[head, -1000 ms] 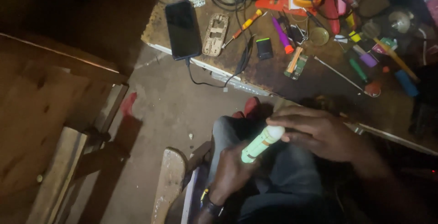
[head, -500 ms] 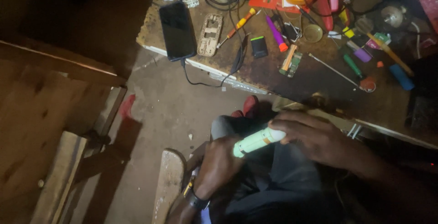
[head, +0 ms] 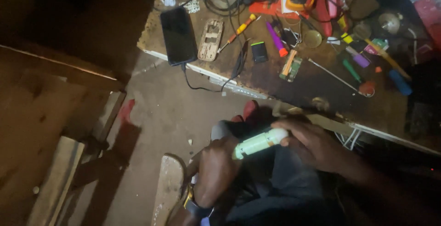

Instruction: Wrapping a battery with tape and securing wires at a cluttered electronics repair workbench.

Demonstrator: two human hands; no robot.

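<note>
Two hands are gripping one pale green cylindrical device (head: 259, 143), which is lying tilted across the person's lap, just below the edge of the cluttered workbench (head: 321, 85). The left hand (head: 215, 171) is closing around the lower end of the device, fingers wrapped about it, while the right hand (head: 312, 145) is clamping its fingertips on the whiter upper end. Grey trousers (head: 285, 184) are showing beneath both hands, and a wristband (head: 189, 203) is sitting on the left wrist. Up on the workbench, a black smartphone (head: 178, 35) is lying face up with a cable trailing off its lower edge, and just beside it a beige phone housing (head: 210, 40) is resting flat. A yellow-handled screwdriver (head: 239, 32) is lying near a purple marker-like tool (head: 275, 39) and a small circuit board (head: 291, 66). To the left, wooden planks (head: 55, 180) are leaning over the dusty concrete floor (head: 165, 115).
</note>
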